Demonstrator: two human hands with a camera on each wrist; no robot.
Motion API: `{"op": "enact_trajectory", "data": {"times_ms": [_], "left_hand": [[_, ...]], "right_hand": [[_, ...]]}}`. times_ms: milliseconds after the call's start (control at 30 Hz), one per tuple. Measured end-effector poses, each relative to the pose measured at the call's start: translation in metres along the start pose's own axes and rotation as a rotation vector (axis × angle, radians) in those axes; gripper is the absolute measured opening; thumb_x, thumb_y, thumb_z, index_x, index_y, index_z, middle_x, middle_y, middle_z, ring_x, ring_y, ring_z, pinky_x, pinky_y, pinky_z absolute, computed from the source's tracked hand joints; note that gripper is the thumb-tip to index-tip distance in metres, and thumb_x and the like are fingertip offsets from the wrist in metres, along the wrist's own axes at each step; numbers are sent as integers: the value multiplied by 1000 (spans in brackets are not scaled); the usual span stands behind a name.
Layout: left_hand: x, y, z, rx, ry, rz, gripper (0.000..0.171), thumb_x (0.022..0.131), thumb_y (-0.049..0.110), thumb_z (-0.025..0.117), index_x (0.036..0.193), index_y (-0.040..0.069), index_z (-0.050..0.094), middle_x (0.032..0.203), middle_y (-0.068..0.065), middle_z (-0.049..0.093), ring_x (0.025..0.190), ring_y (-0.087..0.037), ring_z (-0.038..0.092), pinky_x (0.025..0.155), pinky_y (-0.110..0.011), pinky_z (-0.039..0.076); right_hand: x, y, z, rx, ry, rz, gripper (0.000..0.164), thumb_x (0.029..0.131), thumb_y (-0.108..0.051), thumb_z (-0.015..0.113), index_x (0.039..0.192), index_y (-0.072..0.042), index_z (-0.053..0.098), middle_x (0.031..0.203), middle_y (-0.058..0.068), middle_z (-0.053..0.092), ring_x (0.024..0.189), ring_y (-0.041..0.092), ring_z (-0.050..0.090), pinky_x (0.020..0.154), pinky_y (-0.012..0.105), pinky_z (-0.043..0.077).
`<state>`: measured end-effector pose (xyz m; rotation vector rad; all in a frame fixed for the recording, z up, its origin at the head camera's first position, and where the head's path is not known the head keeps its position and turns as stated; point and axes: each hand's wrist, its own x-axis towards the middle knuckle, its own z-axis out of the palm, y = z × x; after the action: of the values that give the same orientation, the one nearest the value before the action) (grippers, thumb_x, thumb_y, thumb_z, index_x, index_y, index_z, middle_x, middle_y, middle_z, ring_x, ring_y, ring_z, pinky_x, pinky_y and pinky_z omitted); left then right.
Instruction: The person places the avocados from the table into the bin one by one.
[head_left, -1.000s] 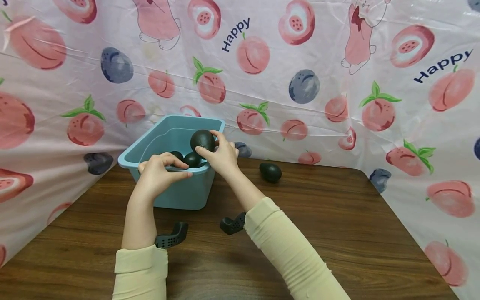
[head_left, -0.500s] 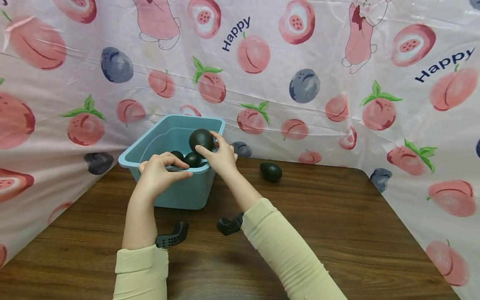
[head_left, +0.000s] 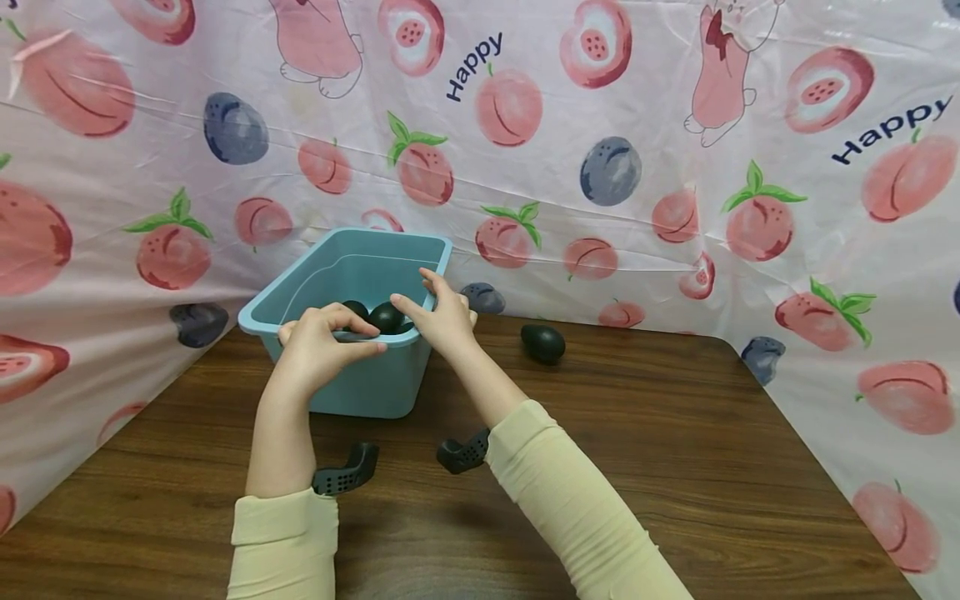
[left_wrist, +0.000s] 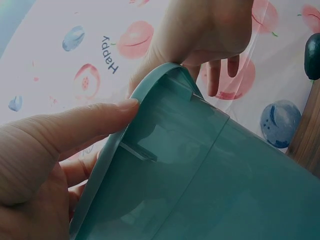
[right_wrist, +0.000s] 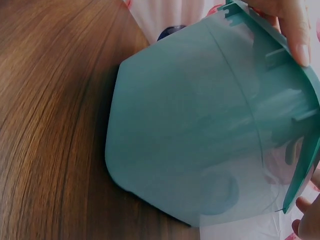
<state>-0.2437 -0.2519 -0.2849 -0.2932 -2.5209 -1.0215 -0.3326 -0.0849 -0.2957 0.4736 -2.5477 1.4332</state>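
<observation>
A light-blue plastic bin (head_left: 371, 379) stands on the table at centre left. My left hand (head_left: 318, 350) pinches its near rim, thumb outside, as the left wrist view also shows. Over the bin's right near corner is my right hand (head_left: 442, 321), thumb and fingers spread with nothing between them; in the right wrist view only part of that hand (right_wrist: 311, 215) shows at the edge. Dark green avocados (head_left: 386, 318) lie inside the bin, partly hidden by the rim and left hand. One avocado (head_left: 543, 343) lies on the table to the right.
The brown wooden table (head_left: 637, 450) ends at a fruit-printed curtain (head_left: 525, 183) behind it. Black camera mounts (head_left: 347, 471) stick out from both wrists below the bin.
My right hand has let go of the avocado it held over the bin; that avocado has dropped out of sight inside. The left hand keeps its place on the rim.
</observation>
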Motion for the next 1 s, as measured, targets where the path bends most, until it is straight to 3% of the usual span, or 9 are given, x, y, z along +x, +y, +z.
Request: {"op": "enact_trajectory", "data": {"times_ms": [267,767,1000], "left_hand": [[0,-1,0,1,-1,-3,23,78,23,81,92,5,75,98,-10,64,101,-34,49,96,-60,8],[2,0,0,-2,0,3,22,79,24,81,91,7,76,98,-9,65,102,-34,49,95,-58,8],[1,0,0,-5,1,2,21,78,23,81,90,6,76,98,-9,65,101,-34,50,95,-57,9]], "right_hand": [[-3,7,-4,-34,-69,-15,76,86,-60,59,150,-29,33,147,4,41,136,27,25,106,51,13],[-8,16,-11,-32,-111,-64,79,87,-55,61,153,-28,25,158,2,19,143,27,11,110,54,3],[-8,22,-17,-53,-118,-69,84,86,-57,62,153,-28,22,158,1,15,143,27,9,109,55,1]]}}
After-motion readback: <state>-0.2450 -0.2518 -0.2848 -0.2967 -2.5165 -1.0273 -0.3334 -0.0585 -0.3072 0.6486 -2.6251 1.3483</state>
